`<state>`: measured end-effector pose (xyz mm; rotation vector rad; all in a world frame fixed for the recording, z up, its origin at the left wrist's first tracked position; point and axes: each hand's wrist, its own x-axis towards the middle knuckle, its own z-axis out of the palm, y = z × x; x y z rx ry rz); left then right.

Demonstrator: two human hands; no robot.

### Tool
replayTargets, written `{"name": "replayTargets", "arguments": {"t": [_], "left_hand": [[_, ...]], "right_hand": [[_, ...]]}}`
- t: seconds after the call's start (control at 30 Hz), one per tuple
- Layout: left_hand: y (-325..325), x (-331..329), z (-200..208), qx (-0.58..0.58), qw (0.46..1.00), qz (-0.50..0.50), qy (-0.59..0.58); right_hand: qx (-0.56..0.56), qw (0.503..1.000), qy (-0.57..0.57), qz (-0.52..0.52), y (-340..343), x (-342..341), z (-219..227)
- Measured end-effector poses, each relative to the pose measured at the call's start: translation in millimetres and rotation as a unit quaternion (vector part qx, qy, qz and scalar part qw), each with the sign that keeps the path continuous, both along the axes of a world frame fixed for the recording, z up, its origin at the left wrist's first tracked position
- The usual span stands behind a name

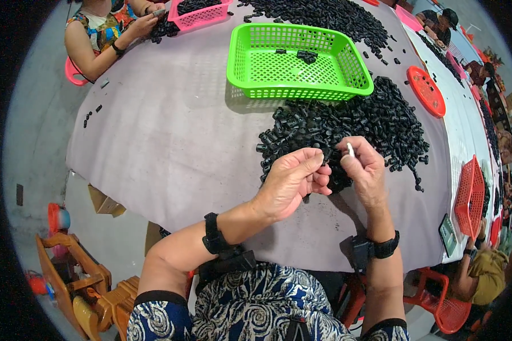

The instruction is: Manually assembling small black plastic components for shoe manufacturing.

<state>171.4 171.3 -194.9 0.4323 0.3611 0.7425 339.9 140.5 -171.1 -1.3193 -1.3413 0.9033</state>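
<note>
Both of my hands are over the near edge of a heap of small black plastic parts (pixel 401 122). The thumb and forefinger of my left hand (pixel 290 181) are pinched around a small black plastic part at the fingertips, its shape hard to make out against the dark heap. Just to its right, my right hand (pixel 368 173) is closed on a small whitish tool (pixel 350 149), whose tip shows between thumb and forefinger. The fingertips of the two hands are close together. Behind the heap stands a green plastic basket (pixel 301 92) with a few black parts inside.
Another heap of black parts (pixel 335 20) lies at the far side, near a pink basket (pixel 202 18) and a person (pixel 105 34). To the right are a red round lid (pixel 425 91), a red basket (pixel 470 196) and a phone (pixel 448 234). Wooden chairs (pixel 79 278) stand lower left.
</note>
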Motion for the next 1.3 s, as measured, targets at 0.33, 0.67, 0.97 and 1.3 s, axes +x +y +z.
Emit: {"name": "replayTargets", "arguments": {"t": [0.33,0.67,0.97,1.3], "left_hand": [[-1,1,-2,0.033,0.998,-0.042,0.044],[1,0,-1,0.002,0.998,-0.061,0.020],[2,-4,0,0.021,0.996,-0.086,0.029],[2,-5,-3,0.040,0.997,-0.064,0.021]], "right_hand": [[-0.046,0.997,0.062,0.029,-1,-14,3],[-0.055,0.989,0.138,0.024,-1,-22,10],[0.032,0.985,-0.133,-0.104,43,-2,64],[-0.011,0.980,-0.197,-0.031,26,34,61]]}}
